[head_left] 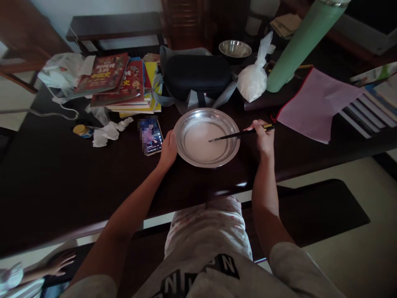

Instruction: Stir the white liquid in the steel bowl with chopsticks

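A shiny metal bowl [207, 164] stands on the dark table in front of me, with a smooth, pale, whitish mixture [201, 145] in its bottom. My left hand [169, 147] grips the bowl's left rim; some of its fingers are hidden behind the edge. In my right hand [262, 133] is a pair of dark chopsticks [231, 135], held closed together at their yellow-marked upper ends. Their tips reach over the right rim into the mixture near the middle of the bowl. Behind the bowl, to the right, sits a knotted clear bag of white powder [252, 82].
A phone [151, 135] lies left of the bowl, near crumpled tissue [107, 133] and a small jar [83, 131]. Books [116, 82], a black case [197, 74], a green bottle [305, 47] and a pink mesh pouch [316, 105] stand around. Another person's hand [60, 263] shows at lower left.
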### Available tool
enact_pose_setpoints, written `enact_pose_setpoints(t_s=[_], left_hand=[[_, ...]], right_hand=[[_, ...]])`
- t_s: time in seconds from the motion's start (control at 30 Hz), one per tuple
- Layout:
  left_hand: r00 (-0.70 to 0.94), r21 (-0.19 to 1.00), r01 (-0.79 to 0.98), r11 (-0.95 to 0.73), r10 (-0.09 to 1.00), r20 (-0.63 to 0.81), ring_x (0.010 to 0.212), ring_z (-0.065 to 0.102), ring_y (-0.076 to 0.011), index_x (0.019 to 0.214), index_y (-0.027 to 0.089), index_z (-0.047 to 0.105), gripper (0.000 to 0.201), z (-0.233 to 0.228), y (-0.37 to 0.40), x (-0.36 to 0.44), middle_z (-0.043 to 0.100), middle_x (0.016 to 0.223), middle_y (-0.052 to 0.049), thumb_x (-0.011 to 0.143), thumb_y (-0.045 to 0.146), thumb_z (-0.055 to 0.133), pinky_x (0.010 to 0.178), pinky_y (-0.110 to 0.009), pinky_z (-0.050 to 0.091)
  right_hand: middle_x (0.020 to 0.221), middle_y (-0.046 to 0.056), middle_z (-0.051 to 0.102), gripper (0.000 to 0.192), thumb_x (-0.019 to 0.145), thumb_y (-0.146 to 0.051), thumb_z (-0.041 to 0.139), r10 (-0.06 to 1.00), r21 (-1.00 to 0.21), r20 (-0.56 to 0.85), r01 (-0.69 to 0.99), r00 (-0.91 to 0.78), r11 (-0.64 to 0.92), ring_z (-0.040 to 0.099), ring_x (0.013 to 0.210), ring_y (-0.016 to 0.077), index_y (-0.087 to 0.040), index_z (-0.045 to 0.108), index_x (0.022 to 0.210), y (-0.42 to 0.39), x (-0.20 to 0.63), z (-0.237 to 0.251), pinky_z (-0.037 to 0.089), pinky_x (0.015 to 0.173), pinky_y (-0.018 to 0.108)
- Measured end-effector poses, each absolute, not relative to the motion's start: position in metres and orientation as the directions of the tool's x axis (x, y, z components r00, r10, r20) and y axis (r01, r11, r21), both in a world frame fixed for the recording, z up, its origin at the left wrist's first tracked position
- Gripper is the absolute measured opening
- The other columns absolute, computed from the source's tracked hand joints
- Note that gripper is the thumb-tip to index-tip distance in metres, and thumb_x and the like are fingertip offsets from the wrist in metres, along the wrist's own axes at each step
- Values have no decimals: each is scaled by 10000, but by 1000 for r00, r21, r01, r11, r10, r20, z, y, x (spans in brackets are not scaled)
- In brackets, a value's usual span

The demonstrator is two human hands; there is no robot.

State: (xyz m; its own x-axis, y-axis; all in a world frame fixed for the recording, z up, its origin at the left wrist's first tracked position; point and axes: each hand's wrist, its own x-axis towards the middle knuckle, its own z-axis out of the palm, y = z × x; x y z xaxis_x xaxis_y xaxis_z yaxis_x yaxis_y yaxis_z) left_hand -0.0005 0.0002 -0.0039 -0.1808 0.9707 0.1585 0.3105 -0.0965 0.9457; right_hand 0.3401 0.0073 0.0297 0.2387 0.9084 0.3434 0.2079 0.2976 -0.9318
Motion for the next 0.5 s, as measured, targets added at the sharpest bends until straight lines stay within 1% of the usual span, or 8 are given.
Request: enact_pose_setpoints(t_s=[0.07, 0.17, 0.23, 0.3, 0.37, 0.43, 0.5], left_hand=[[-182, 946, 310, -93, 971, 155, 1114, 699, -252, 1061, 224, 740, 364, -4, 0, -1, 795, 1164, -83, 1085, 459, 464, 1046, -405, 546], [-174, 947, 308, -88, 974, 147, 1092, 696, -256, 1065, 221, 741, 376, -4, 0, -2, 792, 1125, -83, 1080, 479, 466, 1022, -404, 552], [-174, 950, 299, -91, 974, 148, 1084, 693, -255, 1061, 228, 742, 369, -5, 0, -2, 793, 1112, -77, 1076, 485, 478, 1018, -404, 554], [-176, 952, 290, -98, 972, 154, 1096, 692, -252, 1051, 236, 742, 351, -5, 0, -1, 796, 1128, -75, 1075, 475, 486, 1037, -407, 548], [-180, 952, 290, -98, 971, 154, 1114, 695, -248, 1041, 233, 739, 341, -4, 0, -1, 794, 1146, -80, 1078, 458, 485, 1054, -404, 540], [-184, 950, 298, -89, 972, 149, 1116, 698, -245, 1036, 223, 733, 343, -3, 0, 0, 788, 1140, -85, 1081, 448, 479, 1047, -396, 542], [-188, 949, 304, -80, 972, 142, 1100, 701, -245, 1033, 218, 727, 344, -3, 0, 0, 782, 1120, -85, 1084, 449, 478, 1033, -396, 548]], right_hand=[[592, -25, 697, 544, 822, -782, 731, 927, -937, 323, 199, 189, 286, 705, 636, 198, -282, 681, 614, 7, 339, 31, 589, 789, 399], [619, -10, 718, 555, 794, -804, 740, 949, -935, 303, 218, 86, 278, 734, 695, 217, -281, 681, 618, 6, 336, 32, 593, 793, 402], [632, -10, 725, 560, 793, -816, 730, 939, -929, 321, 235, 124, 286, 745, 726, 223, -281, 679, 635, 7, 336, 32, 598, 821, 412], [610, -21, 706, 559, 811, -811, 714, 916, -927, 341, 237, 210, 291, 734, 695, 215, -280, 671, 642, 7, 338, 31, 598, 832, 416], [586, -31, 684, 556, 829, -795, 707, 908, -931, 340, 223, 245, 288, 714, 644, 201, -280, 660, 625, 7, 340, 30, 597, 817, 411], [583, -31, 685, 547, 821, -783, 727, 931, -939, 316, 203, 183, 278, 713, 631, 195, -281, 669, 611, 6, 339, 30, 594, 790, 397], [601, -25, 707, 534, 798, -784, 752, 950, -943, 295, 192, 101, 273, 731, 660, 202, -283, 698, 623, 5, 337, 31, 596, 782, 390]])
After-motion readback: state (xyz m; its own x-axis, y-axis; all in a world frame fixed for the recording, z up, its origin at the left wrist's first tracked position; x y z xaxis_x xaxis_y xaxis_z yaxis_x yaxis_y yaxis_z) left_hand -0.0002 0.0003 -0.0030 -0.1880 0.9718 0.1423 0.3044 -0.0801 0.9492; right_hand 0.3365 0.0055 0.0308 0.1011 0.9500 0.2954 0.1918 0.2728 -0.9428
